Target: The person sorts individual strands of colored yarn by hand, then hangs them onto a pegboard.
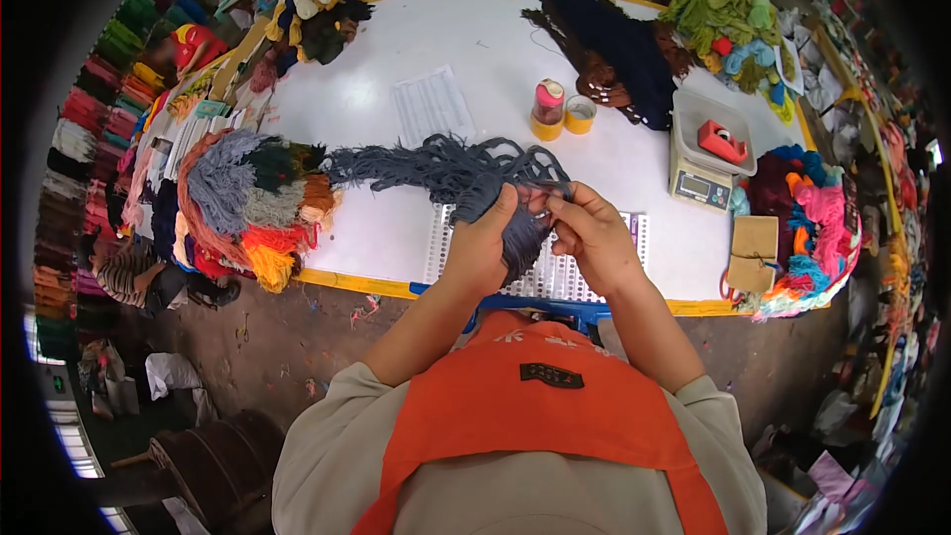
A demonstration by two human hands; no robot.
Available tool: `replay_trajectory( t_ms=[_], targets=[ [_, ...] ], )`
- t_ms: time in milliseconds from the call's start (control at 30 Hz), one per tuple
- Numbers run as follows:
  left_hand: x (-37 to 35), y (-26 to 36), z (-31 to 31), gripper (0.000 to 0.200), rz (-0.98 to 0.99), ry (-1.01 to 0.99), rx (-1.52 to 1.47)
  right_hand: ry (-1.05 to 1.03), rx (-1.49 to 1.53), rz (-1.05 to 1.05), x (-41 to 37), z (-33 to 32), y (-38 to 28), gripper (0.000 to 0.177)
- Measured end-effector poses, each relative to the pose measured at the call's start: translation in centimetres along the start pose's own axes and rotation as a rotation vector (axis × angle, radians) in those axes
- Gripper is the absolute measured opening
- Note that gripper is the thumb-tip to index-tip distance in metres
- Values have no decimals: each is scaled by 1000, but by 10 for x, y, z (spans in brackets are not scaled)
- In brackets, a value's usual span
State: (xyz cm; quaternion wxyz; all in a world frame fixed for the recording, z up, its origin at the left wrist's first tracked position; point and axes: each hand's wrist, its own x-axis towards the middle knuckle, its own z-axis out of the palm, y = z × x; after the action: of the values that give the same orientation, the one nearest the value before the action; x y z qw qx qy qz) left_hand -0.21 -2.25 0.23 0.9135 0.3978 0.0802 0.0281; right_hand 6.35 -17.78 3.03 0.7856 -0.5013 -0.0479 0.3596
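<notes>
Holding gray-blue yarn bundle [451, 172] in left hand [483, 238], middle of frame; pinching it with right hand [600, 240], fingers close together; trailing onto white table [371, 238], left of middle.

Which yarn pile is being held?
The long dark-grey yarn, in the left hand and right hand; the other piles lie apart from both.

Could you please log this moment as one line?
left hand: gripping dark blue-grey yarn bundle | right hand: pinching at same bundle | beneath: white perforated board on white table
</notes>
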Motion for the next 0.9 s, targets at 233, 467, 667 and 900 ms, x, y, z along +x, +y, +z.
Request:
replay_trajectory(
  t_ms=[233, 467, 667, 900],
  targets=[
    [-1, 0, 8, 28, 21, -8, -71, 39, -100, -49, -1, 2, 3, 16],
    [-2, -2, 13, 23, 64, -30, 42, 54, -184, -119, -1, 3, 8, 20],
    [-1, -4, 9, 26, 102, -57, 4, 46, -45, -96, -2, 2, 11, 16],
    [-4, 1, 4, 39, 12, 9, -27, 14, 275, -9, 3, -11, 9, 12]
  ],
)
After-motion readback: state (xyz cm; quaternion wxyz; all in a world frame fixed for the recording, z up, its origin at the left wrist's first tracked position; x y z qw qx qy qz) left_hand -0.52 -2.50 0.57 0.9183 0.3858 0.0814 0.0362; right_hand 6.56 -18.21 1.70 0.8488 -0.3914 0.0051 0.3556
